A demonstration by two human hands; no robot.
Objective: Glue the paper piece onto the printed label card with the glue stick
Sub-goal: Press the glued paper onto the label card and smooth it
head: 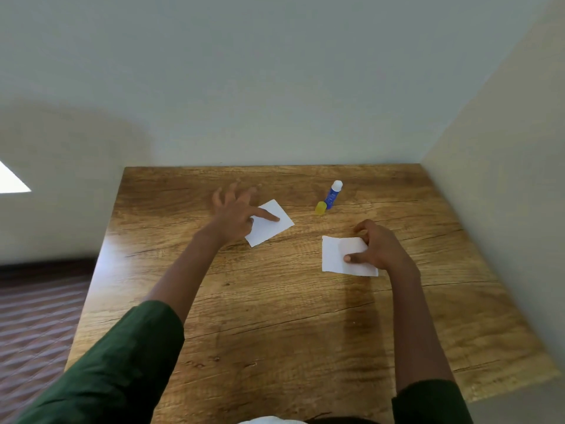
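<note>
The left hand (235,214), fingers spread, presses its thumb on one white sheet (272,224). The right hand (380,247) pinches the other sheet (339,255) at 4 o'clock. Neither sheet shows print, so I think the glue stick (333,194) at 12 o'clock could coat a wrong face.

Wooden table (275,332) in a pale corner.
It sits against plain pale walls (275,71) behind and to the right; dark striped floor (36,316) lies left, and there's a bright white patch (12,179) at the far left edge.
</note>
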